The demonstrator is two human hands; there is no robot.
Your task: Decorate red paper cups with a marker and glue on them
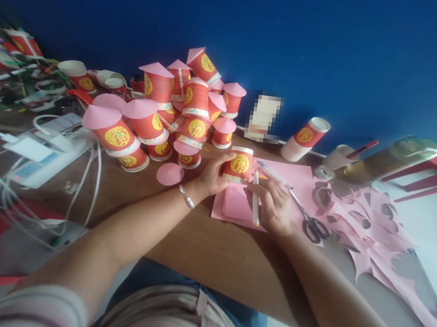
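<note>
A red paper cup point(241, 165) with a yellow emblem stands upside down or upright, I cannot tell which, at the middle of the table. My left hand point(217, 175) is closed around its left side. In my right hand point(276, 205) is a white marker point(255, 202), gripped upright beside the cup. Under it lie a pink paper sheet point(219, 208) and a smaller stack of pink paper point(236, 203). A second, clear-bodied pen point(273, 173) rests just beyond my right hand. Scissors point(314, 229) with dark handles lie to its right.
Several red cups with pink cone tops point(156, 84) are piled at the back left. A power strip point(44, 155) with white cables sits at left. Pink paper scraps point(374, 225) cover the right side, near a tape roll point(324, 173) and a bottle point(390, 160).
</note>
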